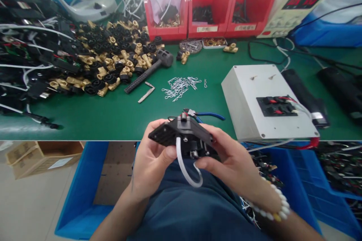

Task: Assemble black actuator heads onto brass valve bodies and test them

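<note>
Both hands hold a black plastic assembly [185,133] over my lap, just in front of the table's near edge. A white tube [186,171] loops down from its underside. My left hand [151,158] grips the assembly's left side, thumb pressed near the tube. On the right side my right hand [232,162] wraps around it, fingers curled under it; a white bead bracelet [275,211] circles that wrist. Blue-handled pliers [207,115] lie on the green table [113,113] just beyond the assembly.
A heap of brass fittings and black parts [113,64] covers the left of the table, with a black mallet [152,69] and small wire clips [181,86] nearby. A white test box [254,98] stands right. Red bins [209,7] line the back. Blue crates [82,196] sit below.
</note>
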Demonstrator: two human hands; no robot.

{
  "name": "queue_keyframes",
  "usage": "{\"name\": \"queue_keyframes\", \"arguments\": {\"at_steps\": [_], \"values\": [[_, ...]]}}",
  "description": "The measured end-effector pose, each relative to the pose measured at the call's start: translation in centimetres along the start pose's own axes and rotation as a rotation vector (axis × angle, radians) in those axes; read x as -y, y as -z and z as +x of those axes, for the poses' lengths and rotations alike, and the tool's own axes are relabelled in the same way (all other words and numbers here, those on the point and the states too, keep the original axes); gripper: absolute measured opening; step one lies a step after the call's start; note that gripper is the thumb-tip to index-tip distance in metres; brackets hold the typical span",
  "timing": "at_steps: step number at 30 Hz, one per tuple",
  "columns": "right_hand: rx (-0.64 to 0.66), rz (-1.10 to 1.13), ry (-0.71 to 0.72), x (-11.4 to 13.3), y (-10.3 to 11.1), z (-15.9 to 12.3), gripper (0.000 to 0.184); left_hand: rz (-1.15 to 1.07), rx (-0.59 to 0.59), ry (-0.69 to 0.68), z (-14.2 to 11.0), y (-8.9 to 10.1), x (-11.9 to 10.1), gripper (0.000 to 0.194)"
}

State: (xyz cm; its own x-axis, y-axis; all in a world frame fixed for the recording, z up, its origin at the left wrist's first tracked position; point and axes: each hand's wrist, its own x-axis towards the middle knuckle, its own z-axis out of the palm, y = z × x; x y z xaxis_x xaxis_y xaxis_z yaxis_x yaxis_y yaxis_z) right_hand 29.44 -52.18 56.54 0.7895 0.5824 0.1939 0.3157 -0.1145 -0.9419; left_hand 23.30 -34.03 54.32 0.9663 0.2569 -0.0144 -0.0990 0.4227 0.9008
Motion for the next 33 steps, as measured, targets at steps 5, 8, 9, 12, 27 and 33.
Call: {"name": "queue_keyframes", "arguments": {"at_steps": [5, 8, 9, 12, 27, 33], "values": [[-0.094, 0.260, -0.131, 0.4, -1.5, -0.1, 0.021, -0.095, -0.034, 0.127, -0.5, -0.8, 0.6, 0.051], [-0.098, 0.439, -0.252, 1.2, -1.0, 0.2, 0.023, -0.026, -0.057, 0.155, -0.6, -0.9, 0.5, 0.056], [-0.093, 0.498, -0.298, 1.5, -0.9, 0.3, 0.025, 0.005, -0.060, 0.164, -0.6, -0.8, 0.4, 0.056], [-0.104, 0.662, -0.418, 2.0, -0.9, 0.6, 0.035, 0.067, -0.036, 0.192, -0.7, -0.6, 0.3, 0.056], [-0.152, 0.294, -0.279, 1.7, -0.7, 0.7, 0.032, 0.265, 0.051, -0.001, 0.1, 0.5, -0.6, 0.048], [-0.186, -0.174, 0.092, -1.7, -1.7, 1.6, 0.011, 0.750, 0.088, -0.090, 1.9, 4.6, -1.3, 0.039]]}}
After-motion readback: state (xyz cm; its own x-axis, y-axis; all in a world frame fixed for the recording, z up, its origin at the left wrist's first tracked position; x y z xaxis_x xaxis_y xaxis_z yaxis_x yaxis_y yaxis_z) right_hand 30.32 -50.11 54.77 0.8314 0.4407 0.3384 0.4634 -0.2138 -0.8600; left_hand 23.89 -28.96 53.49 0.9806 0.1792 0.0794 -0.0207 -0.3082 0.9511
